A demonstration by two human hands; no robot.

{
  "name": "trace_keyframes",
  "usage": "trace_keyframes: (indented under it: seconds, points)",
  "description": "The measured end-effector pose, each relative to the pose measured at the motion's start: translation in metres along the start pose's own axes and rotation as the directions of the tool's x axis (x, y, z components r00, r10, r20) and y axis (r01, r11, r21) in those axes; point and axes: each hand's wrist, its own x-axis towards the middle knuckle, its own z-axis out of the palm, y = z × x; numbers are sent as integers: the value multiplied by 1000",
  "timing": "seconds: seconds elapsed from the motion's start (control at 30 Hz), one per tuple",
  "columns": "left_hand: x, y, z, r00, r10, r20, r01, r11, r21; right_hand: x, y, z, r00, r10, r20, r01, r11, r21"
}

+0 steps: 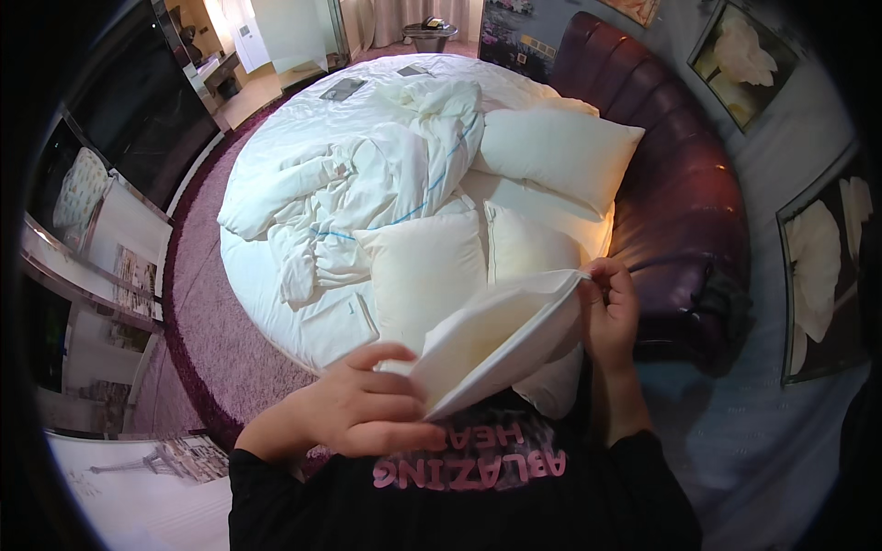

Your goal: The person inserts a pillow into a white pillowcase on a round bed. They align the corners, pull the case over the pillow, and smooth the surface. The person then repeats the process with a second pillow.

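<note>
A white pillowcase is stretched between my two hands in front of my body, its mouth gaping upward. My right hand pinches the far right corner of that opening between thumb and fingers. At the near left end, my left hand has its fingers around the edge; they are slightly blurred and the cloth under them is partly hidden. Below the pillowcase a cream, padded pillow end shows against my black shirt. Just beyond lie a cream pillow and another pillow, partly covered by the pillowcase.
The round bed holds a crumpled white duvet, a large pillow and folded white cloth. A curved burgundy leather headboard borders its right side. Purple carpet runs along the left. A small round table stands behind.
</note>
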Motion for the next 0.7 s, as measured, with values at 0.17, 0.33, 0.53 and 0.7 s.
trace_keyframes:
  seconds: [0.17, 0.33, 0.53, 0.7]
  points:
    - [0, -2, -5, 965, -187, 182, 72, 861, 503, -4, 0, 1, 995, 87, -49, -80, 987, 141]
    - [-9, -40, -2, 811, -582, 59, 431, 663, 612, 4, 16, 4, 988, 151, 12, -151, 987, -50]
    - [-11, -23, 5, 934, -179, -309, 346, 669, 658, -3, -7, 6, 972, -206, -113, 177, 958, -228]
    - [-44, -23, 13, 540, -676, 501, 509, 737, 445, 2, 3, 2, 856, 318, 409, -99, 876, -473]
